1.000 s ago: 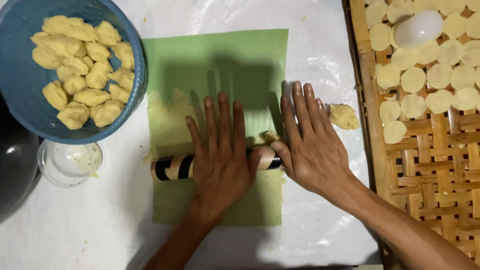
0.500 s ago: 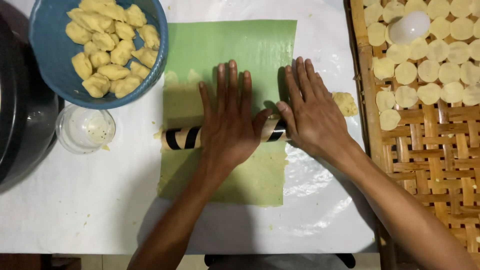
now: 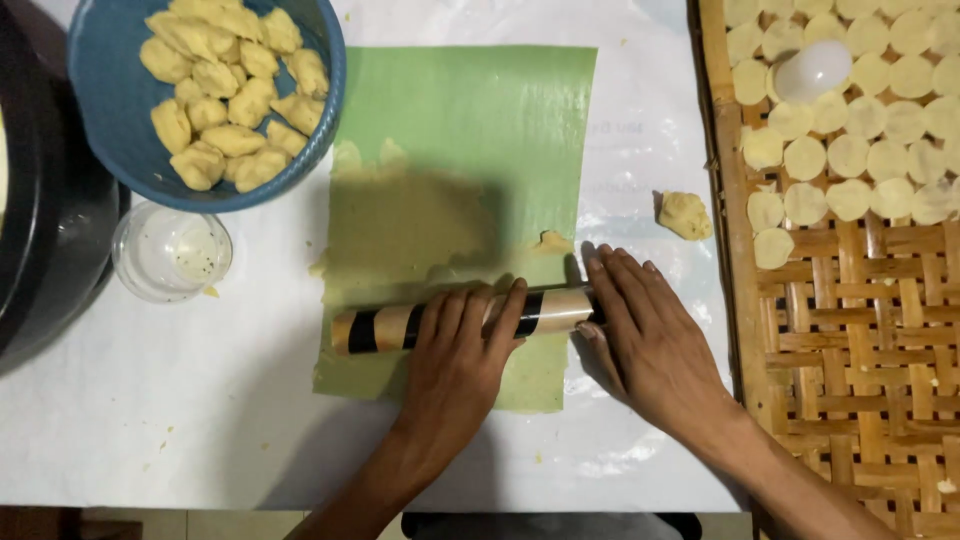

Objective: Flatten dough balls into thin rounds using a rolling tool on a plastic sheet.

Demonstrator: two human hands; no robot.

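Observation:
A rolling pin [image 3: 385,327] with black and tan stripes lies across the near part of a green sheet [image 3: 480,100]. My left hand [image 3: 455,360] rests on its middle, fingers laid over it. My right hand [image 3: 650,345] presses on the pin's right end, fingers stretched out flat. Beyond the pin, a thin layer of flattened yellow dough [image 3: 410,225] is spread over the sheet, with ragged edges.
A blue bowl [image 3: 120,170] of dough pieces sits at the far left, with a small clear cup [image 3: 170,250] below it and a black pot [image 3: 40,220] at the left edge. A dough lump [image 3: 685,213] lies by a woven tray [image 3: 830,330] holding round dough discs [image 3: 850,150] and a white egg-shaped object [image 3: 812,70].
Both hands have rolled the pin toward me down the green sheet. More flattened dough now shows beyond the pin.

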